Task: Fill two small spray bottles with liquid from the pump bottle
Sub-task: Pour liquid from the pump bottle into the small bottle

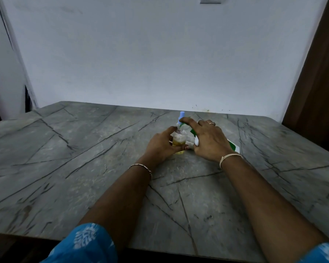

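Note:
My left hand (160, 144) grips a small clear spray bottle (179, 139) that stands upright on the table and holds yellow liquid in its lower part. Its mouth is uncapped, right under the green nozzle of the pump bottle. My right hand (207, 138) rests over the white and green pump bottle (233, 146), with the forefinger pressing on the green pump head (183, 123). A light blue spray cap (181, 115) of another small bottle stands just behind; that bottle's body is hidden by my hands.
The grey marble table (84, 158) spreads wide to the left and toward me. A white wall (141, 54) rises at the table's far edge. A brown wooden panel (319, 82) stands at the right.

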`<action>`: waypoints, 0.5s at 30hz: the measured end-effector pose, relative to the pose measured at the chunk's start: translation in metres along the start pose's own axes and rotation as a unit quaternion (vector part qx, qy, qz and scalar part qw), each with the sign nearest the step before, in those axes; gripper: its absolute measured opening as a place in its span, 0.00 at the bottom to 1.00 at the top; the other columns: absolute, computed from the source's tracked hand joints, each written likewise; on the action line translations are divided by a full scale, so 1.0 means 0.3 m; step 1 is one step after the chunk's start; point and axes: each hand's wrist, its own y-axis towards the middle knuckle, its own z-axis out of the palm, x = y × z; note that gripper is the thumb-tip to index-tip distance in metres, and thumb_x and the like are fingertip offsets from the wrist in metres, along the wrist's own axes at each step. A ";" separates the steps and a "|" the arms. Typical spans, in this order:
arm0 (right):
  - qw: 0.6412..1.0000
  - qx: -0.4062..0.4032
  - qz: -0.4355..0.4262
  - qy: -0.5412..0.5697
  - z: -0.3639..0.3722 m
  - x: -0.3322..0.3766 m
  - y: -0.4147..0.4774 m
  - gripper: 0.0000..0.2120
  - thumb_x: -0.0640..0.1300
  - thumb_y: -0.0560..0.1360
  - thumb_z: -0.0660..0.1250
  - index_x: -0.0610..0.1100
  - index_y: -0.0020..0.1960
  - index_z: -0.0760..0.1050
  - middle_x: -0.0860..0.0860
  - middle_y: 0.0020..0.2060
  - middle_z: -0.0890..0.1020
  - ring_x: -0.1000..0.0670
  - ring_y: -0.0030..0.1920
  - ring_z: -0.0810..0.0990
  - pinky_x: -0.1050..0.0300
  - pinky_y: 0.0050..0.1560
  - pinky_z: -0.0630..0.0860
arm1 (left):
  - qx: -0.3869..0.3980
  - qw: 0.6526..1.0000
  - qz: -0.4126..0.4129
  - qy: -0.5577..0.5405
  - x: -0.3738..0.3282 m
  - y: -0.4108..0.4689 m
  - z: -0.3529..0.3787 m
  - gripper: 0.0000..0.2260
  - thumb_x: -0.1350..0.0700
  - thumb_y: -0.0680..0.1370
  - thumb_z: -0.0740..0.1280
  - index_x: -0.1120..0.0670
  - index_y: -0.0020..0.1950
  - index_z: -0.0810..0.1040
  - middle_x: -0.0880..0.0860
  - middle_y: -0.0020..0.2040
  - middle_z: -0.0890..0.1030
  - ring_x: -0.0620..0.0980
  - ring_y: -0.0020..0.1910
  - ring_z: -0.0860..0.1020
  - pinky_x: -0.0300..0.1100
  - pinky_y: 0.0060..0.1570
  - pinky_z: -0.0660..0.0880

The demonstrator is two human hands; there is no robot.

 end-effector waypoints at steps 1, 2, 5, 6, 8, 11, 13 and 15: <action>1.000 0.001 0.002 0.004 -0.001 0.002 0.001 0.41 0.46 0.69 0.71 0.62 0.73 0.53 0.48 0.48 0.75 0.43 0.54 0.74 0.48 0.53 0.72 | 0.001 1.000 0.001 -0.002 -0.001 0.001 -0.001 0.34 0.38 0.66 0.74 0.46 0.68 0.69 0.50 0.54 0.82 0.46 0.47 0.81 0.38 0.46 0.75; 1.000 0.000 0.003 0.006 0.000 0.003 0.002 0.40 0.46 0.69 0.72 0.61 0.72 0.54 0.48 0.49 0.76 0.43 0.55 0.74 0.47 0.54 0.72 | 0.000 1.000 0.001 -0.003 -0.001 0.001 -0.001 0.34 0.38 0.66 0.74 0.46 0.68 0.69 0.50 0.54 0.83 0.46 0.47 0.81 0.37 0.45 0.74; 1.000 -0.012 0.007 0.002 0.005 0.009 0.008 0.37 0.47 0.68 0.72 0.58 0.71 0.58 0.47 0.51 0.77 0.42 0.56 0.73 0.48 0.56 0.71 | -0.007 1.000 -0.001 -0.003 -0.001 0.002 0.000 0.33 0.39 0.66 0.75 0.45 0.67 0.70 0.49 0.52 0.83 0.46 0.46 0.81 0.35 0.43 0.72; 1.000 -0.015 0.009 -0.001 0.007 0.012 0.010 0.37 0.47 0.68 0.73 0.57 0.71 0.58 0.47 0.52 0.77 0.42 0.57 0.73 0.48 0.56 0.70 | -0.006 1.000 0.000 -0.003 0.000 0.002 0.000 0.33 0.39 0.66 0.75 0.45 0.67 0.70 0.49 0.52 0.83 0.46 0.47 0.81 0.35 0.44 0.73; 1.000 -0.020 0.010 -0.007 0.012 0.016 0.014 0.37 0.48 0.68 0.73 0.57 0.70 0.58 0.47 0.53 0.77 0.42 0.57 0.73 0.48 0.57 0.70 | -0.002 1.000 0.000 -0.004 0.002 0.003 0.001 0.33 0.39 0.66 0.74 0.45 0.67 0.69 0.49 0.52 0.83 0.46 0.48 0.81 0.37 0.45 0.74; 0.999 -0.031 0.006 -0.019 0.018 0.013 0.014 0.37 0.49 0.67 0.73 0.57 0.70 0.58 0.47 0.53 0.77 0.42 0.57 0.74 0.48 0.55 0.71 | -0.004 1.000 0.004 -0.004 0.005 0.004 0.001 0.33 0.38 0.66 0.74 0.45 0.68 0.69 0.48 0.53 0.83 0.43 0.45 0.80 0.31 0.39 0.72; 0.999 -0.034 0.004 -0.030 0.021 0.008 0.010 0.38 0.49 0.68 0.73 0.58 0.71 0.57 0.47 0.52 0.77 0.42 0.57 0.74 0.48 0.54 0.71 | -0.008 1.000 0.005 -0.007 0.004 0.002 -0.001 0.33 0.38 0.65 0.74 0.45 0.67 0.70 0.48 0.52 0.83 0.39 0.41 0.77 0.26 0.35 0.66; 0.999 -0.036 0.003 -0.039 0.023 0.003 0.005 0.39 0.49 0.68 0.73 0.59 0.72 0.56 0.46 0.51 0.77 0.42 0.56 0.74 0.48 0.54 0.72 | -0.007 1.000 0.005 -0.012 0.004 0.001 -0.002 0.33 0.37 0.65 0.74 0.44 0.67 0.70 0.47 0.52 0.83 0.38 0.40 0.76 0.25 0.35 0.65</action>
